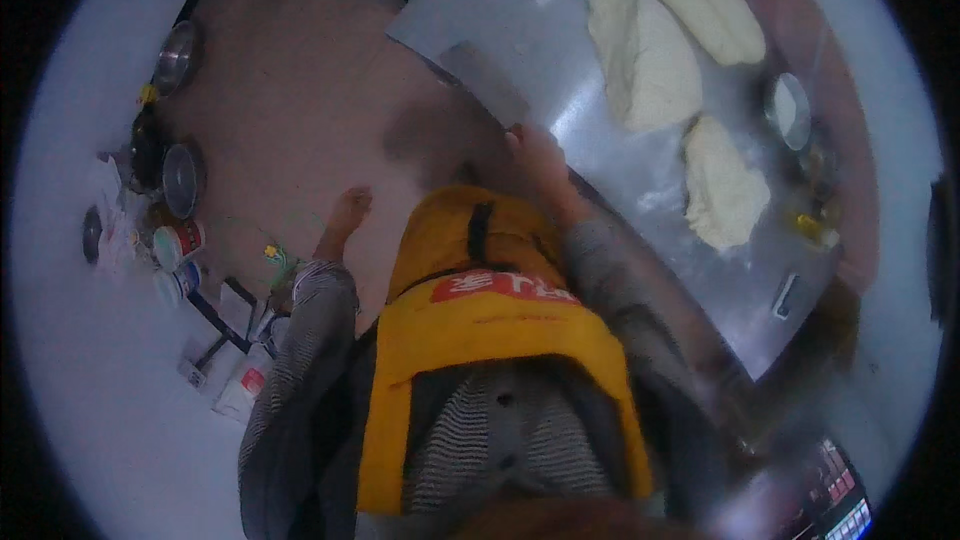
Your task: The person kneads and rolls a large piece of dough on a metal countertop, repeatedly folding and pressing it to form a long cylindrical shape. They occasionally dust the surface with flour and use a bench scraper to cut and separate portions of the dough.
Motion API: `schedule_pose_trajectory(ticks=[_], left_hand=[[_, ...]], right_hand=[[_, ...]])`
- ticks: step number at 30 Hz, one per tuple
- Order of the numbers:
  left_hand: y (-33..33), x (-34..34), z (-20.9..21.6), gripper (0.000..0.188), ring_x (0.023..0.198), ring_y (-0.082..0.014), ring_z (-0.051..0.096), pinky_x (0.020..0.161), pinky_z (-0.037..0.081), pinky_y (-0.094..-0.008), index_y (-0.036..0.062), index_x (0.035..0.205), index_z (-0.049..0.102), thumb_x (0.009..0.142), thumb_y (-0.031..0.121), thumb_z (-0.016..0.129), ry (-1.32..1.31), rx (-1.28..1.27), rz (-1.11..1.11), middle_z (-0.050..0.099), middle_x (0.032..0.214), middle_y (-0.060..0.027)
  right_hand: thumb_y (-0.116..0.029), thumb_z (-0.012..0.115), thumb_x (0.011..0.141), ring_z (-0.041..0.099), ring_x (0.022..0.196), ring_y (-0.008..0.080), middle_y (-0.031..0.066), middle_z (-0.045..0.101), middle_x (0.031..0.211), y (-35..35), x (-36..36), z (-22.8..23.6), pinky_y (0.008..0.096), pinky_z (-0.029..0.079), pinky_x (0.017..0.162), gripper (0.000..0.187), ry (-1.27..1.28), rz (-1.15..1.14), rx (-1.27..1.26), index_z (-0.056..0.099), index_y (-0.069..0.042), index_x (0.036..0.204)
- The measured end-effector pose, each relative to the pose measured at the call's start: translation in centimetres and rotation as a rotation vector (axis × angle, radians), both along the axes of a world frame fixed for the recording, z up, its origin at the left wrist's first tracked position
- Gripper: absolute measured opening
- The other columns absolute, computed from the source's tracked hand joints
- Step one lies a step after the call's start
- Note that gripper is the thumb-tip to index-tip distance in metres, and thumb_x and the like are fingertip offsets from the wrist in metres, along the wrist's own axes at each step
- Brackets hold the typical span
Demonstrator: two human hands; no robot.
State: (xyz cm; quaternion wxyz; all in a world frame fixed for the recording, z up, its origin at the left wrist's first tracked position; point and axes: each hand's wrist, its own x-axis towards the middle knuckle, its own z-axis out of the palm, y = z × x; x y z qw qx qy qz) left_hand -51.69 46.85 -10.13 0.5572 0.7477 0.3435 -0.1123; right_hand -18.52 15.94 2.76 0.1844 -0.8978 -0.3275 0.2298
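Dough day at the steel table, seen from above

Far left: round metal bowls and small tubs lined along the wall, over a dull brown floor. Left hand hanging loose and empty, fingers relaxed, well apart from the table. Yellow apron over a grey knit sleeve, slightly shiny. Right hand flat and open on the near edge of the smooth, flour-dusted table, grasping nothing. Pale, lumpy, soft-looking dough pieces lying further in toward the far edge, clear of both hands, with a long rolled one at the far corner.
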Motion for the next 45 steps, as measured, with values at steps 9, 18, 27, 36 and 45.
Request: schedule_pose_trajectory(ticks=[9,18,27,36,45], left_hand=[[5.6,-17.4,-4.8,0.031,0.068,-0.0262,0.068,0.066,0.055,-0.0410,0.0006,0.101,0.064,0.092,0.030,0.059,-0.074,0.714,-0.765,0.068,0.083,-0.0118],[1.8,-11.0,-4.4,0.036,0.067,-0.0198,0.068,0.058,0.053,-0.0338,0.0005,0.108,0.065,0.090,0.032,0.064,0.182,-0.128,-0.175,0.069,0.087,-0.0123],[4.6,-1.7,-1.5,0.034,0.073,-0.0204,0.069,0.061,0.054,-0.0329,-0.0014,0.114,0.063,0.091,0.024,0.061,0.119,0.072,-0.219,0.070,0.094,-0.0121],[0.9,-3.7,1.9,0.027,0.089,-0.0204,0.068,0.071,0.056,-0.0341,-0.0019,0.110,0.063,0.091,0.017,0.059,0.195,0.311,-0.681,0.069,0.100,-0.0120],[4.5,-7.2,-2.0,0.030,0.085,-0.0240,0.069,0.075,0.055,-0.0377,0.0014,0.113,0.063,0.093,0.023,0.058,0.157,0.194,-0.623,0.068,0.102,-0.0124]], right_hand=[[-0.040,0.041,0.101,0.063,0.093,0.0455,0.0258,0.067,0.097,-0.7,7.0,-4.4,0.0521,0.049,0.081,0.045,-0.034,-0.538,0.032,0.061,-0.003,0.117],[-0.040,0.041,0.101,0.062,0.093,0.0453,0.0257,0.065,0.099,-5.6,4.3,-4.0,0.0516,0.047,0.081,0.045,-0.040,-0.415,0.096,0.062,-0.002,0.110],[-0.040,0.048,0.096,0.060,0.097,0.0459,0.0274,0.065,0.101,-8.6,5.3,-2.2,0.0533,0.048,0.084,0.041,0.036,-0.560,0.131,0.063,-0.004,0.108],[-0.038,0.051,0.097,0.061,0.091,0.0463,0.0245,0.064,0.095,-5.1,4.5,-3.0,0.0509,0.048,0.079,0.037,-0.001,-0.383,0.275,0.063,-0.003,0.101],[-0.042,0.040,0.103,0.045,0.055,0.0077,-0.0013,0.049,0.063,-14.4,4.4,5.7,0.0258,0.036,0.049,0.044,0.656,-0.983,0.609,0.056,-0.007,0.081]])
